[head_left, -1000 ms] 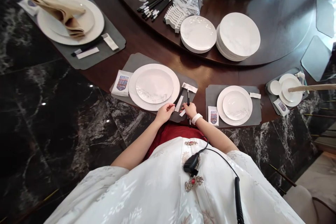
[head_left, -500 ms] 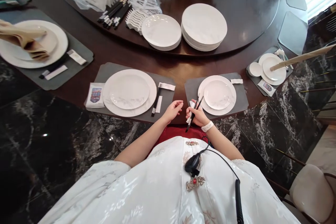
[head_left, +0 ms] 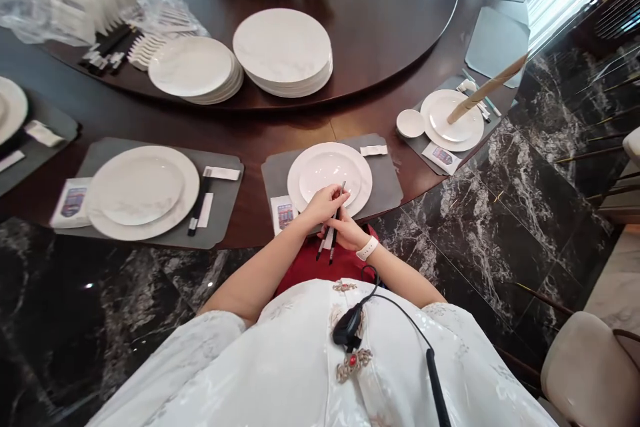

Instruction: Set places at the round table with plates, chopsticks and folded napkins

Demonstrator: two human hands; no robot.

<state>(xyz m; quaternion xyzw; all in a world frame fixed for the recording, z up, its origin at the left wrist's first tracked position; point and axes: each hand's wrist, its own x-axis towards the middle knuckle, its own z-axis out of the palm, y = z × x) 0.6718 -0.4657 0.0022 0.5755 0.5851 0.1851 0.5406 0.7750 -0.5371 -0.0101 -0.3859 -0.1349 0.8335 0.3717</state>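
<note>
Black chopsticks (head_left: 335, 238) slant between my two hands over the table's front edge. My right hand (head_left: 349, 229), with a white band on its wrist, is closed around their middle, and a white paper strip (head_left: 329, 238) shows beside them. My left hand (head_left: 323, 203) pinches the chopsticks near their upper ends. Just beyond my hands, a small plate (head_left: 325, 173) rests on a larger white plate (head_left: 364, 178) upon a grey placemat (head_left: 385, 180). A white chopstick rest (head_left: 373, 150) lies at that mat's upper right. A white printed packet (head_left: 284, 213) sits at its left, partly behind my left forearm.
To the left is another setting with stacked plates (head_left: 137, 187), chopsticks (head_left: 199, 203) and a packet (head_left: 73, 203). Plate stacks (head_left: 283, 47) and bagged rests (head_left: 90, 0) stand on the turntable (head_left: 370, 67). Further right, a setting has a small bowl (head_left: 411, 123) and a rolled napkin (head_left: 487, 90).
My view has shifted to the right. My left hand has come over to my right hand and taken hold of the chopsticks' upper ends. The lower ends have spread apart.
</note>
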